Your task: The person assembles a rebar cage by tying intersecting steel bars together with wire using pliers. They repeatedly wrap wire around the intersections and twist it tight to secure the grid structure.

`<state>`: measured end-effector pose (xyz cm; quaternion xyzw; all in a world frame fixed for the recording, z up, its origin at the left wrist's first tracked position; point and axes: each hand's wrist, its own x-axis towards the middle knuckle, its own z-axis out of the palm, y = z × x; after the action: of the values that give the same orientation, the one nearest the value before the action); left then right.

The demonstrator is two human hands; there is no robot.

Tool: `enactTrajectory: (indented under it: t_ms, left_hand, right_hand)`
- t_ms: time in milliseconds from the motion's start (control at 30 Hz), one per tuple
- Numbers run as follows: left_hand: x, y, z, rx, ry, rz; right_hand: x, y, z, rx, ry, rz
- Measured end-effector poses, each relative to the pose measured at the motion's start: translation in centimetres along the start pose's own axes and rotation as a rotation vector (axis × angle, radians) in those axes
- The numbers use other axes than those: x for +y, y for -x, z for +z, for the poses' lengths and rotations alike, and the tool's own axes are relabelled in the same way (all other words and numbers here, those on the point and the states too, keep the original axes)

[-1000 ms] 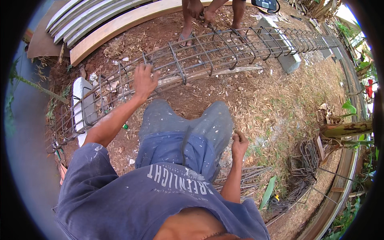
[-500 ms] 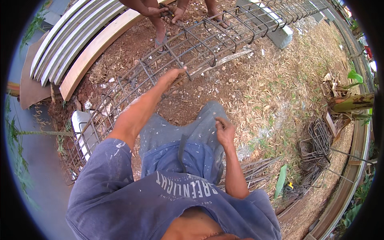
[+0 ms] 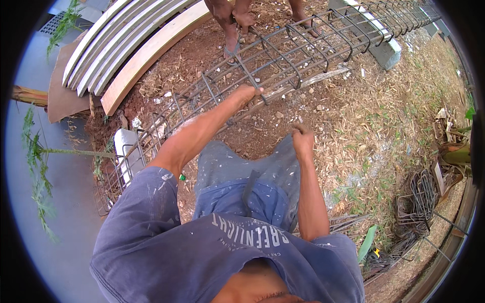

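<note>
A long rebar cage [image 3: 275, 54] of lengthwise bars and square stirrups stretches from the left side to the far right. My left hand [image 3: 247, 95] is closed around a stirrup at the cage's near side. My right hand [image 3: 303, 141] hovers in front of my right knee, apart from the cage. Its fingers are curled; whatever they may hold cannot be made out. Across the cage, a co-worker's hand [image 3: 243, 20] is at the far end of the stirrup I grip.
White curved boards [image 3: 118, 43] and a wooden plank [image 3: 146, 55] lie at the far left. Concrete blocks [image 3: 388, 54] support the cage. Bent stirrups [image 3: 423, 194] are piled at right. The co-worker's sandalled foot [image 3: 232, 53] stands beyond the cage. Straw covers the soil.
The view has shifted, so the scene sits farther right. My right hand has turned, its fingers curling more. The co-worker's hands, together earlier, are now apart, one at the stirrup. My left hand keeps its grip.
</note>
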<state>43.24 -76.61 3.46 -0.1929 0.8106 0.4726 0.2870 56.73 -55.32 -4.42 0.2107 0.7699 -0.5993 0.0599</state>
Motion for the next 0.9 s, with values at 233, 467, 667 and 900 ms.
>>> enactTrajectory:
  t_ms: [233, 467, 667, 900]
  left_hand:
    - [-0.1, 0.4, -0.2, -0.013, -0.039, 0.058]
    - [0.1, 0.9, -0.1, 0.004, 0.009, 0.076]
    - [0.3, 0.9, -0.4, 0.015, -0.058, 0.046]
    - [-1.1, 0.7, -0.2, 0.045, -0.232, 0.103]
  right_hand:
    - [-2.4, -4.3, 3.5, -0.071, -0.279, 0.102]
    - [-4.0, -5.8, 6.6, -0.175, -0.431, 0.164]
    - [-4.6, -7.1, 8.5, -0.153, -0.316, 0.023]
    - [-5.3, -8.3, 9.0, -0.399, -0.463, 0.344]
